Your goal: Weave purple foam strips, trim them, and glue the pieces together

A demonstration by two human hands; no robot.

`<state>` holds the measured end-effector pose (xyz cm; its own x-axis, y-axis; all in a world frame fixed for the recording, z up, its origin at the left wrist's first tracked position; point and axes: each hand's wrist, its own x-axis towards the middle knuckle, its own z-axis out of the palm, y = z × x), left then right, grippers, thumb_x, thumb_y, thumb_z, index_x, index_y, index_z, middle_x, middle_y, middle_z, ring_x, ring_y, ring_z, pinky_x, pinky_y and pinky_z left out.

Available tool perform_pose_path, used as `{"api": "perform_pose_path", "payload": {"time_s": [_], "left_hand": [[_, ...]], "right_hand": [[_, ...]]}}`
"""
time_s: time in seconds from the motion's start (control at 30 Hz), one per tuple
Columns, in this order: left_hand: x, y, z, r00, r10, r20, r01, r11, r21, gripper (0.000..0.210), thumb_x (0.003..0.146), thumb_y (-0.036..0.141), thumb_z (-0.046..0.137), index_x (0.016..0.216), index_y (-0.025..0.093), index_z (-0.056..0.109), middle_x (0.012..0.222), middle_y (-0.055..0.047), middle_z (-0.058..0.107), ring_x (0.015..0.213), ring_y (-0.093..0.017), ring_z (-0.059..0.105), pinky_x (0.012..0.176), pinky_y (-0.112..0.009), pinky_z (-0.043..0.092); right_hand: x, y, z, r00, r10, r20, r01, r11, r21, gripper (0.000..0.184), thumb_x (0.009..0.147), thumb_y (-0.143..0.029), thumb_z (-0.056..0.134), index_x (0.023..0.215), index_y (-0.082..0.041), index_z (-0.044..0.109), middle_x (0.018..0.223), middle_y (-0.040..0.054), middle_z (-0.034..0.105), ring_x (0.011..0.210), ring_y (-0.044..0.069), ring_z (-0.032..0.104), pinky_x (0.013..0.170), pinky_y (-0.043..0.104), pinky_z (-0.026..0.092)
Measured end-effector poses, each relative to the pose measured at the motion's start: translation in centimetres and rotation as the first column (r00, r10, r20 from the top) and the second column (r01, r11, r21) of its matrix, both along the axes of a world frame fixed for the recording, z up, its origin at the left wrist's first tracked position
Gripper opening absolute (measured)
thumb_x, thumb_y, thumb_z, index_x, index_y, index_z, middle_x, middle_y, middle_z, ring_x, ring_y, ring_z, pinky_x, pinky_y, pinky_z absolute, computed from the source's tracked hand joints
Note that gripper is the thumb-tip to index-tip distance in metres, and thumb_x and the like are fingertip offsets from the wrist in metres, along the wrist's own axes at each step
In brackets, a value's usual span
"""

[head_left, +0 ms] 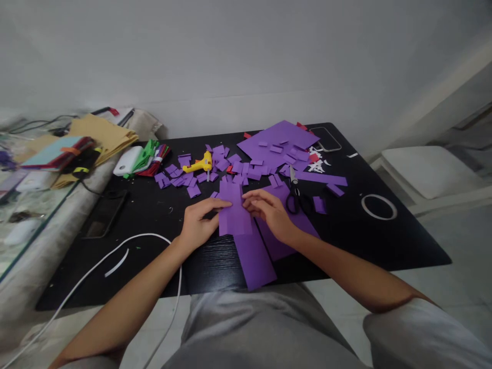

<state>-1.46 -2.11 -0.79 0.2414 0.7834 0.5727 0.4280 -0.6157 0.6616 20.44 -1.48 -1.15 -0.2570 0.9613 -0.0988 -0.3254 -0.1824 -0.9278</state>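
Note:
A creased piece of purple paper [235, 215] stands in front of me, lighter than the sheets around it. My left hand [200, 221] grips its left edge between thumb and fingers. On the other side, the bent fingers of my right hand [272, 211] close on its right edge. Beneath it a darker purple paper strip [255, 264] reaches past the table's front edge. Another purple sheet [284, 248] lies partly under my right hand. Black-handled scissors [294, 192] rest just beyond that hand, blades pointing away.
Many small folded purple pieces [221, 161] surround a yellow glue gun [197, 163] on the black table [346, 236]. A large purple sheet [274, 138] lies behind. To the right is a tape ring [378, 207]; to the left, a phone [105, 215] and a white cable [126, 240].

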Motion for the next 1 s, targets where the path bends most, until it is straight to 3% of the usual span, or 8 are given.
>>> {"api": "perform_pose_path", "payload": {"time_s": [0.1,0.23,0.37,0.47,0.57,0.77,1.0], "left_hand": [[-0.1,0.0,-0.2,0.999,-0.013,-0.035,0.015,0.998,0.067,0.013,0.090,0.019,0.071,0.098,0.021,0.081,0.094,-0.005,0.083,0.085,-0.017,0.078,0.086,-0.029,0.063],[0.1,-0.2,-0.3,0.996,-0.056,-0.070,0.065,0.990,0.126,0.014,0.091,0.017,0.071,0.100,0.021,0.080,0.095,-0.005,0.083,0.086,-0.017,0.079,0.087,-0.028,0.062],[0.1,-0.4,-0.6,0.998,-0.046,-0.036,0.046,0.999,-0.016,0.021,0.092,0.018,0.066,0.111,0.020,0.074,0.099,-0.007,0.081,0.088,-0.018,0.078,0.085,-0.030,0.062],[0.0,0.0,-0.6,0.974,-0.054,0.219,0.104,0.969,-0.225,0.037,0.092,0.023,0.064,0.129,0.019,0.058,0.108,-0.009,0.078,0.090,-0.018,0.077,0.081,-0.030,0.061],[-0.1,0.6,-0.3,0.908,-0.033,0.417,0.196,0.914,-0.354,0.043,0.091,0.031,0.069,0.130,0.020,0.054,0.113,-0.011,0.076,0.095,-0.019,0.075,0.084,-0.031,0.059],[0.4,0.6,0.3,0.961,-0.013,0.276,0.186,0.771,-0.609,0.033,0.081,0.045,0.081,0.090,0.015,0.072,0.070,0.000,0.068,0.060,-0.012,0.061,0.058,-0.023,0.050],[0.6,0.5,0.3,0.945,0.039,0.326,0.191,0.741,-0.644,0.036,0.075,0.045,0.086,0.091,0.016,0.073,0.075,-0.002,0.075,0.063,-0.014,0.067,0.064,-0.026,0.055]], "right_hand": [[-0.1,0.2,0.0,0.996,0.012,-0.088,-0.028,0.982,-0.188,0.025,0.075,-0.037,0.083,0.093,-0.023,0.071,0.087,-0.0010,0.072,0.078,0.014,0.068,0.074,0.027,0.053],[-0.4,0.2,-0.1,0.979,0.165,-0.116,-0.188,0.953,-0.237,0.034,0.063,-0.034,0.093,0.086,-0.020,0.073,0.085,0.0002,0.074,0.077,0.015,0.067,0.074,0.028,0.054],[-0.3,0.2,-0.5,0.992,0.116,-0.043,-0.121,0.982,-0.146,0.029,0.062,-0.032,0.092,0.081,-0.020,0.072,0.081,-0.0022,0.073,0.075,0.013,0.065,0.075,0.027,0.051],[-0.1,0.5,-0.7,0.995,0.070,0.068,-0.067,0.997,-0.045,0.023,0.063,-0.029,0.088,0.075,-0.020,0.071,0.075,-0.0042,0.070,0.075,0.014,0.063,0.080,0.029,0.050],[0.1,0.8,-1.0,0.974,0.050,0.223,-0.056,0.998,0.019,0.018,0.063,-0.027,0.084,0.074,-0.020,0.073,0.075,-0.0034,0.071,0.079,0.016,0.064,0.082,0.032,0.050],[0.3,1.0,-1.5,0.920,0.080,0.384,-0.135,0.984,0.117,0.022,0.063,-0.023,0.083,0.084,-0.020,0.080,0.091,0.0036,0.080,0.093,0.023,0.073,0.094,0.039,0.054],[0.6,0.9,-0.9,0.929,-0.032,0.368,-0.057,0.972,0.229,0.019,0.068,-0.026,0.086,0.085,-0.021,0.079,0.094,0.0038,0.081,0.095,0.023,0.075,0.099,0.040,0.055]]}}
